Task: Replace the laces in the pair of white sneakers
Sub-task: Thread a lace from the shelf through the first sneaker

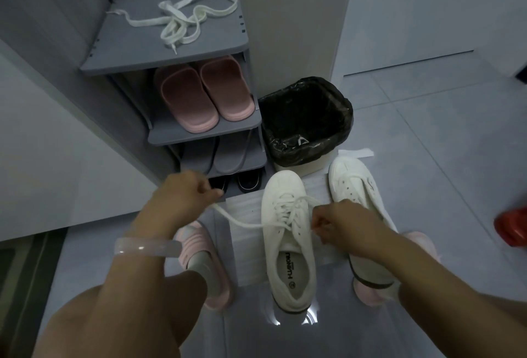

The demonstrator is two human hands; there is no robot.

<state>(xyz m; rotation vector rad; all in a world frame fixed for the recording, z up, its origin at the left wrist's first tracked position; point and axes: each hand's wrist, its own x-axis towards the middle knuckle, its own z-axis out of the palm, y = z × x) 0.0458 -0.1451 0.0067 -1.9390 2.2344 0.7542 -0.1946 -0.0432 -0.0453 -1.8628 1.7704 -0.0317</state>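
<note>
Nearest, the laced white sneaker (288, 243) stands on the floor tiles (427, 158) between the person's feet in pink slippers (211, 286), toe pointing far. The right hand (339, 223) is curled over its upper eyelets and seems to pinch the lace there, though the fingertips are hard to make out. The left hand (185, 189), out to the left, pinches the free end of the lace (239, 222) and draws it taut from the eyelets. Just right of the first shoe, the second white sneaker (353, 183) stands partly behind the right forearm. Farther off sit a bin with a black liner (308, 121) and, left of it, a grey shoe rack (199, 132). A loose white lace (182, 15) lies tangled on the rack's top shelf.
</note>
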